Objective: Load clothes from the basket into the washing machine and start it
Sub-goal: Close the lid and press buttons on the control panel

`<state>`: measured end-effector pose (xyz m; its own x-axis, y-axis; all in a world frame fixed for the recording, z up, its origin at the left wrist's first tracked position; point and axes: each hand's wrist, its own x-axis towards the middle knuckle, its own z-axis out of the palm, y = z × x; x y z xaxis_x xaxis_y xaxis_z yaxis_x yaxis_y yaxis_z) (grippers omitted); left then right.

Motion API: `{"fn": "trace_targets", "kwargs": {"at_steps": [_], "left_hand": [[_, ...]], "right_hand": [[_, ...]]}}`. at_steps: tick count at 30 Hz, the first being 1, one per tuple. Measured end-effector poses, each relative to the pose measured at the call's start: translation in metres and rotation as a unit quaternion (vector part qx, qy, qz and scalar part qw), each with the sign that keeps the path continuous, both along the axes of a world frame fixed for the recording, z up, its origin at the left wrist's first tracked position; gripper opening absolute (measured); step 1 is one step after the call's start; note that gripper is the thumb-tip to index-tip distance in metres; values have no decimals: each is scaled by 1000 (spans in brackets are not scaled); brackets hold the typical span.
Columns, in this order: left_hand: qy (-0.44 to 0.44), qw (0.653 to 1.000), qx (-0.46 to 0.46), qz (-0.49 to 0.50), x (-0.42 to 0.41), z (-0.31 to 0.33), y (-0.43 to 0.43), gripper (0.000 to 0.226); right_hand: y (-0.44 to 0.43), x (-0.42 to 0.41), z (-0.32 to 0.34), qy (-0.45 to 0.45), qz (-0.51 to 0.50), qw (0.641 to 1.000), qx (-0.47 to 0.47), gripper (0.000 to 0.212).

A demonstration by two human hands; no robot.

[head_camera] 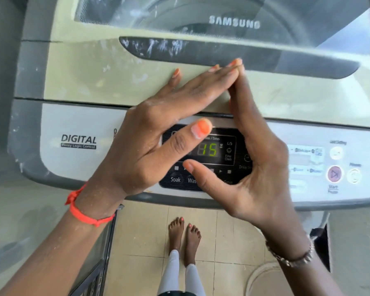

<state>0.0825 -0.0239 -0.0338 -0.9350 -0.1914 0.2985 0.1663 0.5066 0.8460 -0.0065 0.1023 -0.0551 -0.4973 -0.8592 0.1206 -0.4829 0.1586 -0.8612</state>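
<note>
- The left hand [150, 142] and right hand [263, 159] arch over the display [207, 149], fingertips meeting beyond it, walling both sides.
- Right of the display, the start button [334, 174] lies uncovered.

The floor [141, 236] is laid with pale beige tiles with thin dark joints. Two bare feet [184, 233] stand on it side by side, toes toward the washer [73, 82], whose front edge hides the tiles beyond. At the lower right a round pale rim [263, 276] lies on the tiles, partly hidden. A dark metal frame [103, 263] stands left of the feet; its base is out of sight.
</note>
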Motion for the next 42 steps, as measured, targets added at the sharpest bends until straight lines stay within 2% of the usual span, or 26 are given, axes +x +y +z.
{"fn": "trace_targets", "kwargs": {"at_steps": [3,14,21,28,34,42], "left_hand": [[-35,999,-15,30,2,4,4,56],[-51,987,-145,47,3,13,9,75],[-22,992,-80,99,1,8,8,58],[-10,974,-160,161,-6,0,6,57],[-26,960,-203,190,-9,-1,5,62],[-35,959,-203,192,-9,-4,2,62]], "right_hand": [[14,0,26,46,-31,998,-34,93],[8,3,29,38,-9,999,-11,100],[19,1,38,56,3,998,-10,88],[83,-27,34,70,-97,993,22,76],[118,-51,33,50,-156,985,62,77],[135,-61,32,-1,-163,981,101,76]]}}
